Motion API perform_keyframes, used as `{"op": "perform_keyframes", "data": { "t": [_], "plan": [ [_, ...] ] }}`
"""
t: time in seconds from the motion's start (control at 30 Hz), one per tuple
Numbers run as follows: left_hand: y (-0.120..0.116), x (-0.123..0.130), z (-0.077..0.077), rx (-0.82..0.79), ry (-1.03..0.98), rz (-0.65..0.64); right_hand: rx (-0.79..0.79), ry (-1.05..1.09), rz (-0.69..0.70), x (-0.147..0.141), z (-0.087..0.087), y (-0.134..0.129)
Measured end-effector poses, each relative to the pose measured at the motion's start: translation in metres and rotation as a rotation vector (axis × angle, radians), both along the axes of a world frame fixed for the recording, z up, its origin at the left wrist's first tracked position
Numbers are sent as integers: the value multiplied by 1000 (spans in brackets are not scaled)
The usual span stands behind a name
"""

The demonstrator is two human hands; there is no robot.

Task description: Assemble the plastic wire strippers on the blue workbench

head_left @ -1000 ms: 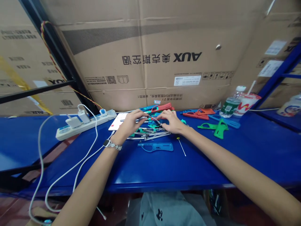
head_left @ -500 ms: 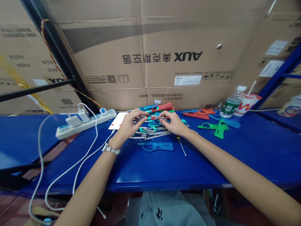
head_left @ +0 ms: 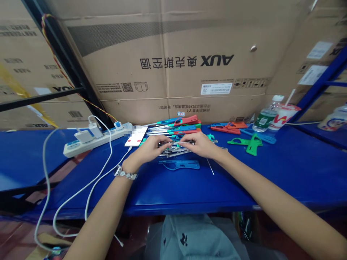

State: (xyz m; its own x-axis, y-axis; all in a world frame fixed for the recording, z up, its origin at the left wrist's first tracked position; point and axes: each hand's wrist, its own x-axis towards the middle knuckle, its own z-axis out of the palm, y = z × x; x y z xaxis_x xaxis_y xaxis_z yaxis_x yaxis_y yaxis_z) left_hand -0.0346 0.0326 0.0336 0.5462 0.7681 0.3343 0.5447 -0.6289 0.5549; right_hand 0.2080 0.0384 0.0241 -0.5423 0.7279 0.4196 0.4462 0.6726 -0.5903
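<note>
1. Centrally in the head view, beyond the blue casing (head_left: 188, 165), the left hand (head_left: 150, 147) and right hand (head_left: 200, 144) pinch thin silvery parts (head_left: 177, 142); whether these connect is unclear.
2. Farther beyond that casing lie colored handles (head_left: 189, 120); the bottle (head_left: 262, 120) stands right of it.

A blue table (head_left: 217, 187) bears colored plastic casings (head_left: 179, 165), a power strip (head_left: 108, 136), a bottle (head_left: 263, 117) and a cup (head_left: 283, 116).

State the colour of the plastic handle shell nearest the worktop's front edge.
The plastic handle shell is blue; it shows best in the head view.
</note>
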Motion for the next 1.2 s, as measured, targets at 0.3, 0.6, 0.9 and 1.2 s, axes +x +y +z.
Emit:
{"op": "perform_keyframes", "data": {
  "t": [0.3, 0.6, 0.9, 1.2],
  "plan": [
    [-2, 2, -4, -174, -35, -64, -192, 181, 76, 1, 3, 4],
    [-4, 7, -7, -189, -105, -87, -356, 361, 36, -4, -6, 6],
    [-5, 7, -9, -90, -68, -68, -366, 433, -2, -9, -9, 6],
    [-7, 9, -6, 6, -53, 6, -307, 485, -39, -11, -10, 3]
  ]
}}
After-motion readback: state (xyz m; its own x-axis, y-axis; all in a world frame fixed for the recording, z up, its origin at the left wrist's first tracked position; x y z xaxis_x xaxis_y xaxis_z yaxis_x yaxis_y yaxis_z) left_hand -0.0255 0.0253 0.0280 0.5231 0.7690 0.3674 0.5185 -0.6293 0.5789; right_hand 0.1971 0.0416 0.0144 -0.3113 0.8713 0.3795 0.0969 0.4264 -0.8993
